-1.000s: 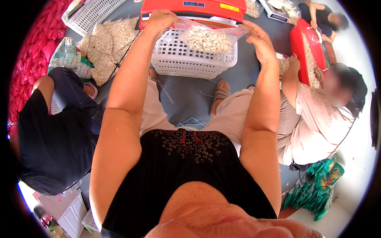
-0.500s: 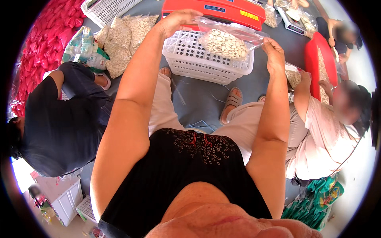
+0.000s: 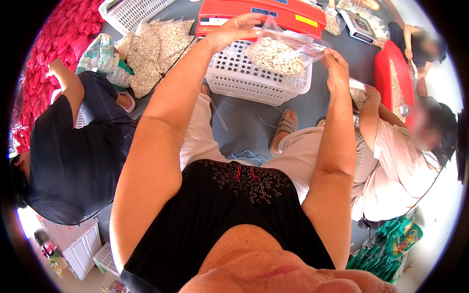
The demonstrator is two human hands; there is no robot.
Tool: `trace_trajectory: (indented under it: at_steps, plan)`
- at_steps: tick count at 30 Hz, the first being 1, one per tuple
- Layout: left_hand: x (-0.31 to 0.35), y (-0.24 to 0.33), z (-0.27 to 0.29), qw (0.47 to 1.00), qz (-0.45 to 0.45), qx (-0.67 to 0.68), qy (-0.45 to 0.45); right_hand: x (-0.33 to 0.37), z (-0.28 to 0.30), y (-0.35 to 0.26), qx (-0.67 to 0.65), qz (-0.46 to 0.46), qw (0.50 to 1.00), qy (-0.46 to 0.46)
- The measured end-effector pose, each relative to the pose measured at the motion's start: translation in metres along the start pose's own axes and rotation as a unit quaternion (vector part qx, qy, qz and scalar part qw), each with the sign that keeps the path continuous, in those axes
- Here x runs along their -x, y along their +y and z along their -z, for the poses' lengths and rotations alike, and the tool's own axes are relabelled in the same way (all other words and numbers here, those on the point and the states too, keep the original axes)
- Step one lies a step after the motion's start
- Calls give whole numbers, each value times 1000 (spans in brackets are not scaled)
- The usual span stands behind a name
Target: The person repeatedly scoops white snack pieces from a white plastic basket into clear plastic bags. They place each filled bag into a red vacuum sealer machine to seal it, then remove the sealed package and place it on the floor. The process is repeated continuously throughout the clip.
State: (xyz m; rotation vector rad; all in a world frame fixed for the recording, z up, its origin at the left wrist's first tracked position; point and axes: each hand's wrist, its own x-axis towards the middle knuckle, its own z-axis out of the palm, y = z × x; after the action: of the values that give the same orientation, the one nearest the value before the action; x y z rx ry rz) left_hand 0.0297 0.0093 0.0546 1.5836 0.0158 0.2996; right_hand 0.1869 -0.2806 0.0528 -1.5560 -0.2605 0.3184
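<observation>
Our right hand [image 3: 337,67] pinches one corner of the clear seed bag [image 3: 276,56] over the white crate [image 3: 254,92]; our left hand [image 3: 230,33] (grip unclear) nears another. Probably light, limp and slippery, it's best held by its unfilled edge.

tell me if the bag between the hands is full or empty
Partly full: pale seeds show through the bag, while its clear film near the right hand holds none.

Wears a black, round-necked top [image 3: 210,215] patterned across the front with pale leaf-shaped outlines [image 3: 261,189] and two red lines [image 3: 238,171], plus pale trousers [image 3: 312,139] and greyish, open-toed sandals [image 3: 287,124] with broad straps.
</observation>
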Motion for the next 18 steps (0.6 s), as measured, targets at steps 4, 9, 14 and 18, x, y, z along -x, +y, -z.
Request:
trace_trajectory:
  at_steps: [4, 9, 14, 18]
  plan:
    - [-7, -3, -1, 996, 32, 11, -80, -1, -2, 0, -5, -2, 1000, -5]
    - [-16, -18, 5, 999, -2, 12, 31, 0, -4, -1, -4, -15, 1000, -6]
    - [-6, 38, -6, 992, -122, -25, -11, 1, 0, 0, 12, -24, 1000, -2]
    - [9, 55, -28, 811, -285, -511, -13, 1, -2, 0, 15, -25, 1000, -8]
